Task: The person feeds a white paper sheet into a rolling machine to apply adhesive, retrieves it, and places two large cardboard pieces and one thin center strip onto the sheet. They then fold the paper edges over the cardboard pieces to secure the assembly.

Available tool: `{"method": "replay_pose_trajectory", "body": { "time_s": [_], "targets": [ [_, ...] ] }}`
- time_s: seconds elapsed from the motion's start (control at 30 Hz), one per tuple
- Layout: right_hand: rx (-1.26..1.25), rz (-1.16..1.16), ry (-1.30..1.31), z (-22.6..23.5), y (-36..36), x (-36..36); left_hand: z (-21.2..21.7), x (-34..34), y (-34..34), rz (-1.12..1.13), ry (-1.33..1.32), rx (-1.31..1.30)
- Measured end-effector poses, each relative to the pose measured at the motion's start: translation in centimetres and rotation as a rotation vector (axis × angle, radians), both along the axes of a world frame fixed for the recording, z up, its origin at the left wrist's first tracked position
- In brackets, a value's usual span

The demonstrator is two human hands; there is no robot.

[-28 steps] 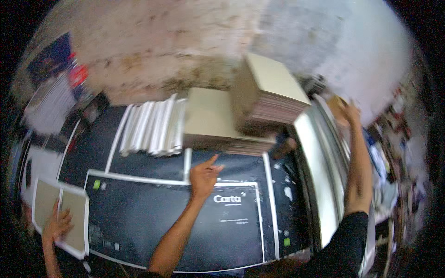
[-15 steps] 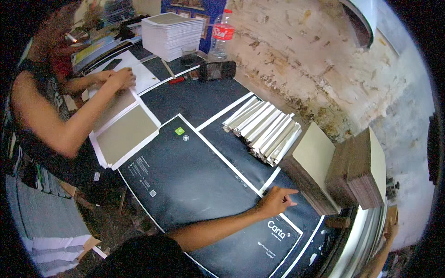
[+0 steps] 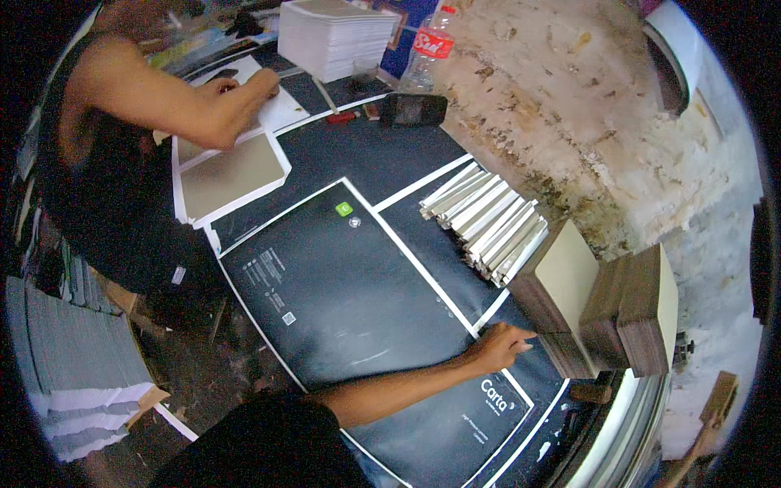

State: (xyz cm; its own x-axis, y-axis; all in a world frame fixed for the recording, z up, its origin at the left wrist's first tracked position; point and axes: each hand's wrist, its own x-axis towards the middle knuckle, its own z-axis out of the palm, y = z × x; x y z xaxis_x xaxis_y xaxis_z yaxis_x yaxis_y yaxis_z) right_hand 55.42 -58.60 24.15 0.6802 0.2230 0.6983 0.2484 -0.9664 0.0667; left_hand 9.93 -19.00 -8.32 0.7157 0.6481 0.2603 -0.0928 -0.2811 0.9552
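Note:
My left hand (image 3: 503,348) reaches across a large black sheet (image 3: 358,293) with white edging. Its index finger stretches out to the lower edge of a stack of beige-faced boards (image 3: 563,276); the other fingers curl loosely and nothing shows in them. Grip on the boards cannot be made out. At the far right rim my right hand (image 3: 706,433), small and dim, seems closed around a flat, tan-headed brush (image 3: 721,395). To the right of the first boards stand more brown-edged board stacks (image 3: 647,313).
A bundle of pale strips (image 3: 492,224) lies behind the boards. A co-worker's arm (image 3: 187,102) works over a white-edged grey panel (image 3: 232,175). Farther back are a phone (image 3: 413,110), a bottle (image 3: 427,49) and a paper stack (image 3: 338,41). Grey stacks (image 3: 73,358) stand lower left.
The view has shifted, so most things sit differently. My left index finger has come closer to the boards' edge. The brush has moved outward to the right. The co-worker's arm has shifted.

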Motion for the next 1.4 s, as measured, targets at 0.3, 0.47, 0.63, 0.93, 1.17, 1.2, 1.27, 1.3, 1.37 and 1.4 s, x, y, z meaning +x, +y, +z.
{"method": "replay_pose_trajectory", "body": {
  "time_s": [0.3,0.47,0.63,0.93,1.17,1.2,1.27,1.3,1.37,1.4],
  "targets": [
    [0.405,0.615,0.390,5.5,16.6,-18.0,-0.6,2.2,-1.6,-0.027,-0.007,0.063],
    [0.232,0.982,0.762,-3.8,30.6,-31.0,-1.0,2.8,-2.1,-0.068,0.034,0.072],
    [0.002,1.181,1.060,-13.5,44.1,-46.0,-2.7,3.4,-1.9,0.062,0.027,0.176],
    [0.187,1.534,0.807,-23.5,59.0,-54.5,-1.6,3.2,-2.5,-0.017,0.006,0.064],
    [0.638,1.647,0.688,-26.4,59.9,-56.9,-0.2,2.5,-2.3,-0.089,-0.166,-0.050],
    [0.508,1.656,0.862,-26.1,58.5,-56.8,-1.3,2.8,-2.0,-0.027,-0.229,-0.025],
    [0.293,1.668,1.055,-25.4,55.4,-56.7,-3.4,3.7,-1.6,0.009,-0.334,-0.146],
    [0.220,1.672,1.074,-25.0,53.6,-56.2,-4.0,4.1,-1.6,0.015,-0.391,-0.208],
    [0.163,1.527,0.930,-24.0,48.9,-53.0,-2.4,4.0,-2.0,0.059,-0.304,-0.183],
    [0.175,1.461,0.879,-23.3,46.9,-52.4,-2.3,3.4,-1.7,0.102,-0.253,-0.155]
  ]
}}
